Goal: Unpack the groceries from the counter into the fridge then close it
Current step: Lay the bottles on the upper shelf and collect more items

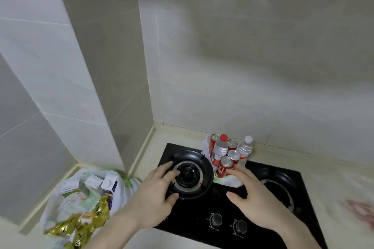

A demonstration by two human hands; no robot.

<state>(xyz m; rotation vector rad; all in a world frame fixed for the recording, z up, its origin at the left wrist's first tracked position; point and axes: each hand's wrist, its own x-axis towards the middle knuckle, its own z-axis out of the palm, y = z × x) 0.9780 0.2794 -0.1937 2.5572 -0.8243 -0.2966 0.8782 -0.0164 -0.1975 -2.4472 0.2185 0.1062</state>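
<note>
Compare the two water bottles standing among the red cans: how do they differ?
The red-capped bottle has a red cap; the white-capped bottle has a white one. The red-capped bottle stands inside the white bag, surrounded by red cans; the white-capped bottle stands at the group's right edge, nearer the wall. Both are clear plastic, upright, capped, and untouched by either hand.

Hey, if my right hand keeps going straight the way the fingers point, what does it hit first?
Most likely the nearest red can in the white bag of drinks. The right hand, open and empty, points up and left toward it, fingertips right at the can's base; depth is unclear, so they may already touch.
</note>
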